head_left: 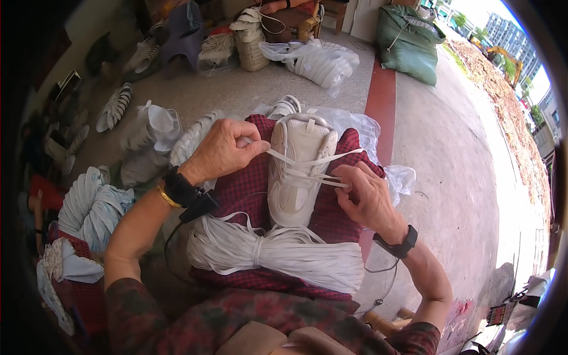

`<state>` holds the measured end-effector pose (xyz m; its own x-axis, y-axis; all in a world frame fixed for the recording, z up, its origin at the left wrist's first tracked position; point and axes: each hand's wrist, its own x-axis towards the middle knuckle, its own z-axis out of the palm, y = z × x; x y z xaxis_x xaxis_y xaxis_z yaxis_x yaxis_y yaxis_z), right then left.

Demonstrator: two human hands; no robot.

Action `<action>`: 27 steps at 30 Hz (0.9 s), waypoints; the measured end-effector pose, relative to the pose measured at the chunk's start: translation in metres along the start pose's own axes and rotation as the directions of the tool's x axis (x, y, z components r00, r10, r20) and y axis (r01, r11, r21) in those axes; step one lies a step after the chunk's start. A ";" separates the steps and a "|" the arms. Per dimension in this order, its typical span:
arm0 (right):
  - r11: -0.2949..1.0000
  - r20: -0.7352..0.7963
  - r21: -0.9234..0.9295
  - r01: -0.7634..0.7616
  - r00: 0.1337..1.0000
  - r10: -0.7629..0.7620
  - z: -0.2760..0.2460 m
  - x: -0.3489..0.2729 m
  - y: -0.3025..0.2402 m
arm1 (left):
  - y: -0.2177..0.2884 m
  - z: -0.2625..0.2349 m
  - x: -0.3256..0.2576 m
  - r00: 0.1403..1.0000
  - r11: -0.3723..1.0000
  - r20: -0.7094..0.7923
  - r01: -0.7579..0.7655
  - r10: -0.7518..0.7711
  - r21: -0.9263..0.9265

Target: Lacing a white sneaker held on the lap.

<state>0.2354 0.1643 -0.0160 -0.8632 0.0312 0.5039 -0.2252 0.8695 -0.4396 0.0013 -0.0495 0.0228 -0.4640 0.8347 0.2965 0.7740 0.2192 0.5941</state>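
A cream sneaker upper [296,195] lies on the dark red checked cloth [236,192] over my lap, its toe toward me. White shoelaces [316,161] cross its front. My left hand [228,148] pinches a lace left of the tongue and pulls it out to the side. On the other side, my right hand [364,192] is closed on lace strands drawn out from the eyelets; another lace end sticks out above it. Nearer to me lies a thick bundle of white laces [284,251], tied round its middle.
Stacks of white shoe uppers [94,207] lie on the floor at the left. Farther off are a plastic-wrapped pile [319,62], a green sack [411,44] and another person's hand [273,7]. A red basket [80,284] stands at the lower left.
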 end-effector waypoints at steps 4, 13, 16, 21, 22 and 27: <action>0.997 0.041 0.007 0.079 0.996 -0.079 0.009 0.007 0.002 | -0.014 -0.022 -0.008 0.999 1.000 -0.038 0.008 -0.007 0.008; 0.989 0.157 0.086 0.121 0.979 -0.133 0.015 0.022 -0.001 | -0.039 -0.057 -0.025 0.994 0.991 -0.028 0.108 -0.110 -0.081; 0.993 0.165 0.119 -0.006 0.986 -0.014 0.011 0.024 -0.006 | -0.044 -0.058 -0.023 0.992 0.984 0.008 0.122 -0.122 -0.132; 0.946 0.140 0.292 -0.139 0.985 0.101 0.012 0.026 -0.008 | -0.099 -0.081 -0.019 0.943 0.876 -0.035 0.294 -0.332 -0.382; 0.946 0.126 0.295 -0.134 0.987 0.101 0.012 0.025 -0.006 | -0.109 -0.085 -0.022 0.946 0.883 -0.036 0.288 -0.324 -0.372; 0.954 0.088 0.239 -0.183 0.982 0.167 0.007 0.027 -0.001 | -0.121 -0.068 -0.025 0.935 0.923 0.024 0.353 -0.354 -0.154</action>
<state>0.2091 0.1607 -0.0073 -0.9249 0.1322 0.3564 -0.1648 0.7054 -0.6894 -0.1102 -0.1308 -0.0058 -0.6973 0.7151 0.0494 0.4840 0.4188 0.7683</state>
